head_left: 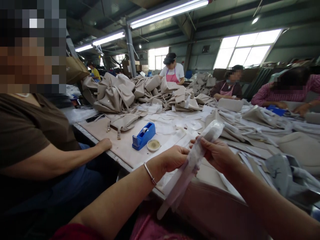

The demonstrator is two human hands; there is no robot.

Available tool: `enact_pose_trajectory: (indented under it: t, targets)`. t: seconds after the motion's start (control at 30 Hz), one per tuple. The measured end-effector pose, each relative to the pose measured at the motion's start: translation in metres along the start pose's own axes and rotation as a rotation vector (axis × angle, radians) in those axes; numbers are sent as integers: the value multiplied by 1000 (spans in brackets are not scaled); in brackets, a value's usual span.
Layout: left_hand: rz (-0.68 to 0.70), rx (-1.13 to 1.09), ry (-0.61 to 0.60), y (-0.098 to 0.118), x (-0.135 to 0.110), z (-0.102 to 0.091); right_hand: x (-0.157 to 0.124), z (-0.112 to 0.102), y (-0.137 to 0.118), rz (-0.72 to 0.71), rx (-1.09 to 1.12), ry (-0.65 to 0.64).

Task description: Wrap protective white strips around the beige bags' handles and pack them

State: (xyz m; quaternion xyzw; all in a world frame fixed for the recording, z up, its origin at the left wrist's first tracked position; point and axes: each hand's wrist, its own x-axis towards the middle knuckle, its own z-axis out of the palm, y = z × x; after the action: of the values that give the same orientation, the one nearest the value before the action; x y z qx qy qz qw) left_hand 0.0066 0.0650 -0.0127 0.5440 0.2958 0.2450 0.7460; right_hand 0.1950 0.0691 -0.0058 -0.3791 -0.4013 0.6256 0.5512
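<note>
Strip [193, 160], plastic-wrapped, finger-held btwn L hand [175, 158] & R hand [217, 152], nr blue tape dispenser [147, 136]

On the table [122, 154], a tape dispenser [143, 136] stands left of the plastic sleeve [188, 171]. Bags [117, 91] lie heaped behind.

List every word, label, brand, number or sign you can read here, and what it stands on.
No text can be read with certainty.
Grey device: a dark mark, perhaps handwritten, too unclear to read.
Blue tape dispenser: no lettering can be made out.
Wrapped strip: no lettering can be made out.
</note>
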Motion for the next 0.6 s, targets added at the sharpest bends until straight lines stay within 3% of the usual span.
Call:
enact_pose_trajectory:
  t: [0.23,0.4,0.5,0.6]
  targets:
    - [78,-24,186,7,20,13,-9,7,0,-43,-98,-11]
    - [125,-9,297,2,35,12,-17,16,7,-60,-164,84]
    - [140,54,408,2,27,1,-18,14,6,-63,-161,148]
    - [84,111,368,-1,-1,-15,-13,4,2,-113,-95,195]
